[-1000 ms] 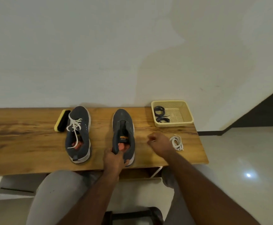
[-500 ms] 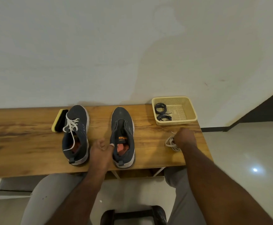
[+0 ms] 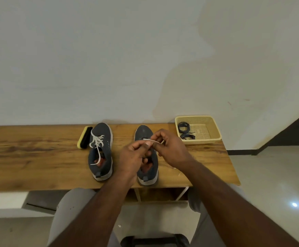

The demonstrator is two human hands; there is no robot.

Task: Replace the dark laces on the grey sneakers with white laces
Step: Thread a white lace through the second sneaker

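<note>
I see two dark grey sneakers (image 3: 100,152) with pale soles and reddish insoles, the left one threaded in white lace (image 3: 96,141), black laces (image 3: 184,130) in a cream mesh basket (image 3: 214,129), a yellow-backed black brush (image 3: 84,137), and a streaky brown wood table (image 3: 29,157).

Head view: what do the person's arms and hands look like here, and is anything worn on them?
Both forearms are bare to the bottom edge of the frame, with no sleeves in sight. The left hand and the right hand are gloveless, and no watch or bracelet shows at either wrist. Whether a finger carries a ring cannot be made out.
</note>
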